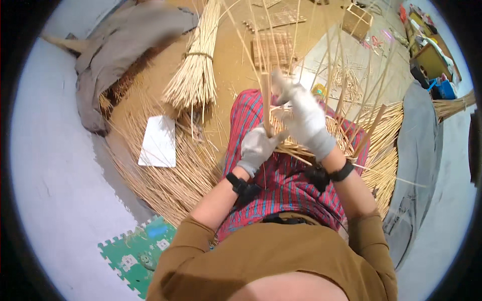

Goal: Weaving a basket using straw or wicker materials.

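Observation:
A partly woven wicker basket rests on my lap, with flat wooden stakes and long thin canes standing up from it. My left hand, in a white glove, is closed on the basket's near left side, its thumb at the foot of an upright wooden stake. Just right of that stake is my right hand, also gloved, raised over the basket. Its fingers are spread toward the stake, and I see nothing held in them. The glove hides part of the weaving behind it.
A tied cane bundle stands at the far left. Loose canes lie on the left, more canes on the right. A white board lies among the left ones. Beyond are a woven panel and a wooden box.

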Demonstrator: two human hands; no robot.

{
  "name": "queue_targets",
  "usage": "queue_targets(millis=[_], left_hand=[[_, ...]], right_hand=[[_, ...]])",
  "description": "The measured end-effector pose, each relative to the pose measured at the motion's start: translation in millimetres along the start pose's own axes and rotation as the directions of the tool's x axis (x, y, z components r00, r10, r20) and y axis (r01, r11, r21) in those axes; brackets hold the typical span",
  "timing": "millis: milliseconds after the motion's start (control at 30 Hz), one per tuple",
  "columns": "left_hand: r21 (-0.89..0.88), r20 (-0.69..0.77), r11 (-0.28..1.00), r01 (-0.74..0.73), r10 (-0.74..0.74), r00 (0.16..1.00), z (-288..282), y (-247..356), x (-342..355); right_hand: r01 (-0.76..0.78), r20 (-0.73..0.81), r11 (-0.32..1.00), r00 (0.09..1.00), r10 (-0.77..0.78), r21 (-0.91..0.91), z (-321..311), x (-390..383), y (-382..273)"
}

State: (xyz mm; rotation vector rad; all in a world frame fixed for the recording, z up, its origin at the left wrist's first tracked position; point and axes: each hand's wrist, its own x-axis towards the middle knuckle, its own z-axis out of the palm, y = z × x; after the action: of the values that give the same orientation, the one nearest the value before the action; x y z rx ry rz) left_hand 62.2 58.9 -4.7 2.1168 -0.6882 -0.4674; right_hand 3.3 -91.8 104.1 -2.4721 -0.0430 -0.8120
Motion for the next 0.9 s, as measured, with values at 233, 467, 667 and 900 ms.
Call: queue_targets(millis=[233,467,667,900], left_hand=[[-0.206,-0.033,0.979,-0.006,-0.001,0.999,10,-27,8],[-0.216,0.028,0.967,0.132,-0.129,0.991,2,-3,0],[0.065,-0.023,0.995,-0.074,0.076,0.997,-9,-6,4],[0.144,-0.384,0.922,-0.36,0.387,0.838,-14,30,-41]], right_hand=[[-0.534,0.171,0.794,0.787,0.593,-0.291,-46,-77,-13],[-0.265,0.282,0.908,0.889,0.36,-0.324,-22,-92,-14],[-0.322,0.232,0.865,0.873,0.428,-0.384,-28,-112,6],[-0.274,0.108,0.929,0.945,0.308,-0.249,-11,-125,37]])
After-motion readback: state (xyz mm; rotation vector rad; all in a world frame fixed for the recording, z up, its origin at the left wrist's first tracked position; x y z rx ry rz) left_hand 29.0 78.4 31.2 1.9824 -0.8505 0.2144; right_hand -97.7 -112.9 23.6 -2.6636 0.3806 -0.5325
